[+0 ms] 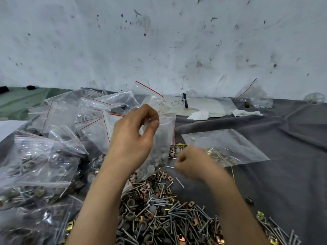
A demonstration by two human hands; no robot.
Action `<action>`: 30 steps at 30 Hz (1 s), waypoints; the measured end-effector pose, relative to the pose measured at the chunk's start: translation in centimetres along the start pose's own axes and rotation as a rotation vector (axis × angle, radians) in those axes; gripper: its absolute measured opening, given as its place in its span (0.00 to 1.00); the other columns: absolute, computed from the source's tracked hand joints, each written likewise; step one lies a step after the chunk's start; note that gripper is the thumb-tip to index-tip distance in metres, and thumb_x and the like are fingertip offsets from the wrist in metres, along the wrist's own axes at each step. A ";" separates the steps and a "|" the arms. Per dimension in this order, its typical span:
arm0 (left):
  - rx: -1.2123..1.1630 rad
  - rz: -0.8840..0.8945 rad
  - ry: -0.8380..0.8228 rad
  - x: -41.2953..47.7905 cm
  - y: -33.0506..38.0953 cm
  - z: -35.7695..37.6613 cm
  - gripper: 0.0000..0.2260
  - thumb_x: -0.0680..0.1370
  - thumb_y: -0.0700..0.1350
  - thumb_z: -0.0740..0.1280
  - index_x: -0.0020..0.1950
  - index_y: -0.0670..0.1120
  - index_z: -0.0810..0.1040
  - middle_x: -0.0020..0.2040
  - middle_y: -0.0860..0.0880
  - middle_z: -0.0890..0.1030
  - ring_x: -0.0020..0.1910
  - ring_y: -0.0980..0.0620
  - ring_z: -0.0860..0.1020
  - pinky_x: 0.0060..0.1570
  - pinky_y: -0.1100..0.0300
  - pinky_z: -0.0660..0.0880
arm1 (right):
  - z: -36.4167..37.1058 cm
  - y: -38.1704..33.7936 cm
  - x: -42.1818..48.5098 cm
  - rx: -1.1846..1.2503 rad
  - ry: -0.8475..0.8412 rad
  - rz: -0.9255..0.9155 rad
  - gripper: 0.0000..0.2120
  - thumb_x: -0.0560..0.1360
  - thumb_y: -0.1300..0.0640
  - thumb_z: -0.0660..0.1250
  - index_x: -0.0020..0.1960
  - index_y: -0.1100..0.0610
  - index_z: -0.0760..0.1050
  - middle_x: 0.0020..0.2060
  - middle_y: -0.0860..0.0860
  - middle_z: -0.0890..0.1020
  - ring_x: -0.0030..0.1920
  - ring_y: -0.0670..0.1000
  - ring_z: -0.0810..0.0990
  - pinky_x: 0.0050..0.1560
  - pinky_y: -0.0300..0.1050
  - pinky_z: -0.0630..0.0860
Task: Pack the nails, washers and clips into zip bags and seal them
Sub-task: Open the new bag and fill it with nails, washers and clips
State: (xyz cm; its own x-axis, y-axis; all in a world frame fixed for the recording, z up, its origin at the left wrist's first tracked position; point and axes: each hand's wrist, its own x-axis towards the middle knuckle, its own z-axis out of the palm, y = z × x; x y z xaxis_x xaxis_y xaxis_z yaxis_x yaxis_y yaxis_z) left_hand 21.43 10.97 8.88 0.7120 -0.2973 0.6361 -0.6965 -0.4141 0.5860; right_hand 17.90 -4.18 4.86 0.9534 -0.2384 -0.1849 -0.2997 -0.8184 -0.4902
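Note:
My left hand (136, 131) pinches the top of a clear zip bag (163, 138) between thumb and fingers and holds it upright; grey washers lie in its lower part. My right hand (192, 163) is blurred, its fingers curled, just right of the bag's bottom; whether it holds anything cannot be seen. Below both hands lies a loose heap of nails, grey washers and brass clips (159, 213) on the grey cloth (274, 183).
Several filled zip bags (40, 165) are piled at the left. A flat bag with yellow wire clips (224, 147) lies at the right. A further bag (254, 96), crumpled tissue (246, 113) and white sheets (200, 106) sit by the stained wall.

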 end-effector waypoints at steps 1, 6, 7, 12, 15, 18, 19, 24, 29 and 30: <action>-0.008 -0.007 0.014 0.0 0.0 0.0 0.04 0.76 0.38 0.67 0.43 0.46 0.76 0.36 0.55 0.75 0.33 0.62 0.70 0.35 0.70 0.63 | 1.1 -0.2 0.4 -0.041 -0.112 0.012 0.11 0.76 0.59 0.64 0.54 0.64 0.77 0.52 0.59 0.80 0.50 0.56 0.80 0.52 0.48 0.78; -0.034 -0.026 0.027 0.0 -0.2 -0.2 0.04 0.76 0.38 0.67 0.43 0.47 0.76 0.36 0.55 0.76 0.34 0.60 0.70 0.37 0.62 0.66 | 4.7 -1.5 1.7 -0.129 -0.152 0.014 0.12 0.72 0.57 0.71 0.42 0.59 0.67 0.49 0.58 0.77 0.50 0.59 0.78 0.46 0.47 0.74; -0.040 -0.027 0.027 0.0 -0.2 -0.2 0.04 0.76 0.38 0.67 0.43 0.47 0.76 0.37 0.55 0.77 0.35 0.60 0.71 0.38 0.61 0.66 | 4.9 -1.6 1.6 -0.149 -0.128 0.004 0.12 0.72 0.58 0.70 0.44 0.58 0.67 0.51 0.58 0.77 0.52 0.60 0.78 0.46 0.47 0.73; -0.059 -0.035 0.019 -0.1 -0.1 -0.1 0.04 0.76 0.39 0.67 0.43 0.47 0.77 0.38 0.56 0.77 0.38 0.57 0.73 0.40 0.60 0.67 | 5.3 -1.5 1.8 -0.091 -0.159 -0.022 0.08 0.71 0.60 0.69 0.46 0.59 0.70 0.49 0.56 0.77 0.52 0.58 0.79 0.45 0.47 0.75; -0.072 -0.033 0.016 0.0 -0.2 -0.2 0.04 0.77 0.38 0.67 0.44 0.46 0.77 0.39 0.56 0.78 0.38 0.60 0.74 0.40 0.64 0.67 | 3.7 -0.9 1.5 0.072 -0.122 -0.041 0.06 0.70 0.62 0.70 0.46 0.60 0.77 0.44 0.55 0.80 0.45 0.52 0.80 0.46 0.44 0.77; -0.072 -0.036 -0.016 0.0 -0.2 -0.3 0.04 0.77 0.39 0.66 0.45 0.47 0.77 0.42 0.55 0.80 0.41 0.61 0.76 0.41 0.64 0.69 | -0.2 0.1 -0.2 0.285 0.079 -0.119 0.07 0.71 0.61 0.73 0.39 0.53 0.75 0.37 0.47 0.80 0.38 0.44 0.78 0.37 0.37 0.75; -0.082 -0.033 -0.044 0.0 -0.2 -0.3 0.04 0.77 0.40 0.66 0.45 0.48 0.77 0.43 0.54 0.81 0.44 0.58 0.77 0.42 0.61 0.71 | -1.6 0.3 -0.9 0.382 0.201 -0.165 0.08 0.70 0.59 0.73 0.39 0.51 0.75 0.36 0.46 0.81 0.37 0.44 0.79 0.35 0.35 0.75; -0.151 0.072 -0.211 -0.2 1.0 0.1 0.03 0.77 0.41 0.66 0.45 0.49 0.77 0.43 0.54 0.81 0.45 0.55 0.79 0.45 0.54 0.74 | -5.1 -0.5 -3.7 0.674 0.726 -0.441 0.07 0.69 0.58 0.74 0.39 0.49 0.78 0.36 0.44 0.83 0.40 0.44 0.81 0.42 0.38 0.76; -0.169 0.179 -0.228 -0.3 1.7 0.3 0.01 0.75 0.45 0.64 0.44 0.50 0.75 0.46 0.55 0.78 0.44 0.57 0.77 0.41 0.65 0.70 | -4.5 -0.7 -3.4 0.544 0.594 -0.362 0.04 0.72 0.54 0.71 0.39 0.48 0.80 0.44 0.46 0.81 0.48 0.45 0.79 0.51 0.39 0.73; -0.162 0.183 -0.212 -0.3 1.7 0.2 0.01 0.75 0.45 0.64 0.44 0.51 0.75 0.46 0.55 0.77 0.43 0.57 0.76 0.41 0.66 0.69 | -4.8 -0.5 -3.5 0.570 0.545 -0.366 0.04 0.72 0.51 0.70 0.38 0.47 0.80 0.43 0.45 0.82 0.47 0.43 0.79 0.49 0.37 0.73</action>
State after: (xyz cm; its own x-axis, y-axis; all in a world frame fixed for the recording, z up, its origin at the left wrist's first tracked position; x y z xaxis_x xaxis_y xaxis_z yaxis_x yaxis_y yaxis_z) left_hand 20.08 10.18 9.59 0.5645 -0.5336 0.6298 -0.8078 -0.2003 0.5543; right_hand 14.84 -5.41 9.83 0.8330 -0.3480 0.4302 0.1964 -0.5410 -0.8178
